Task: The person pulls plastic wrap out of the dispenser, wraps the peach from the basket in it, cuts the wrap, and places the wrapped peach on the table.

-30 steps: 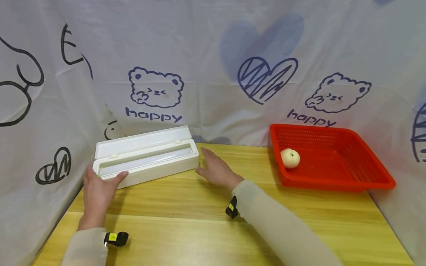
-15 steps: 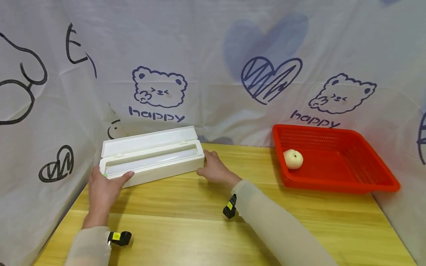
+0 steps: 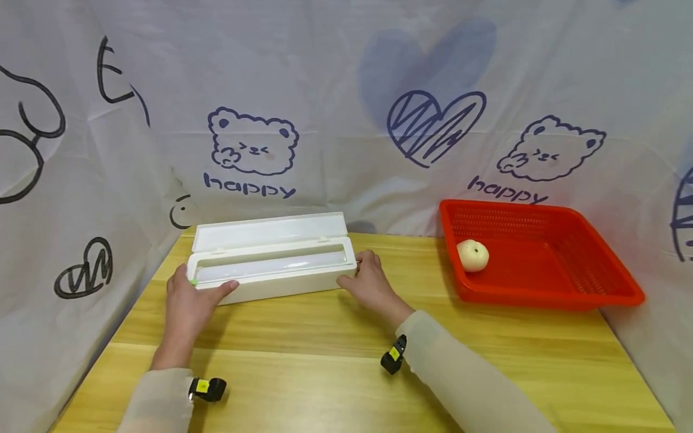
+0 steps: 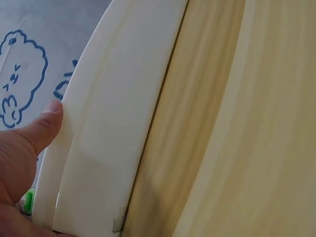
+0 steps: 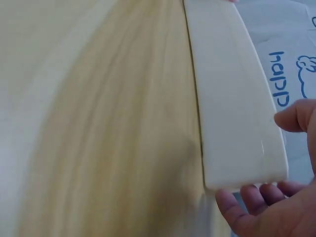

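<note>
A long white cling film dispenser point(image 3: 287, 286) lies on the wooden table, its lid point(image 3: 271, 232) tipped back. Inside, a pale roll of film point(image 3: 271, 266) shows through the long opening. My left hand point(image 3: 184, 310) grips the left end, thumb over the front top edge. At the opposite end, my right hand point(image 3: 376, 290) holds the dispenser with its fingers round the end and its thumb at the front edge. The left wrist view shows a green tab point(image 4: 28, 201) beside the left hand. In the right wrist view, several fingertips point(image 5: 252, 197) touch the dispenser's end face.
To the right stands a red plastic basket point(image 3: 541, 297) with a pale round fruit point(image 3: 473, 256) against its left wall. A white cloth point(image 3: 346, 108) with drawn bears and hearts hangs behind the wooden table point(image 3: 303, 379) and at its sides.
My right hand, apart from the dispenser a second ago, has come to its right end. Between both hands the dispenser has slid right and turned to lie straighter.
</note>
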The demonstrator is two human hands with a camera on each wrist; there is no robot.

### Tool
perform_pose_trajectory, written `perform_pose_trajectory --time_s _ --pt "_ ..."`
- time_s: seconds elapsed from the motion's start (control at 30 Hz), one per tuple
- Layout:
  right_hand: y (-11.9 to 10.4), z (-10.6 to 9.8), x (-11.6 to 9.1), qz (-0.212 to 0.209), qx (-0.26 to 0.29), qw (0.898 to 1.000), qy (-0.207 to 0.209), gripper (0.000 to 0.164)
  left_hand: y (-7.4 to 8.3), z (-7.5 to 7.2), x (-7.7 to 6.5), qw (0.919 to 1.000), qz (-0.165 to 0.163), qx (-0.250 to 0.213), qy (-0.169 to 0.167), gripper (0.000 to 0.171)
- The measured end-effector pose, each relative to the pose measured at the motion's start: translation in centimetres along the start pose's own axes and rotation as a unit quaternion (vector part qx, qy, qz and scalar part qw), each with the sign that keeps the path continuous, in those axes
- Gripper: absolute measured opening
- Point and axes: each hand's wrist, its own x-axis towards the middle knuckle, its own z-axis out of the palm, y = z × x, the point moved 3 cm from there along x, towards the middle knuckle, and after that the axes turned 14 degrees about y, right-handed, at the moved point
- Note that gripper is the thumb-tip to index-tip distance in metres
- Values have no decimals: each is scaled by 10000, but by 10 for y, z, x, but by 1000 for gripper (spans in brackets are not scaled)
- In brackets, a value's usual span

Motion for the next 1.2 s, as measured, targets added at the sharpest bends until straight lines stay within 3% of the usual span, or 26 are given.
perform_pose_trajectory --time_s 0.23,0.6,0.8,1.2 --pt "17 -21 -14 580 21 9937 959 70 24 30 -7 9989 286 -283 -232 122" --pt "54 -50 -22 781 114 9760 2027 77 58 82 -15 9946 659 -628 -492 108" --pt "69 -59 -22 943 -20 9655 2425 80 71 97 -18 9928 692 -614 -767 104" --pt "89 -77 -17 1294 -118 9582 2549 98 87 122 -16 9856 620 -1085 -1138 84"
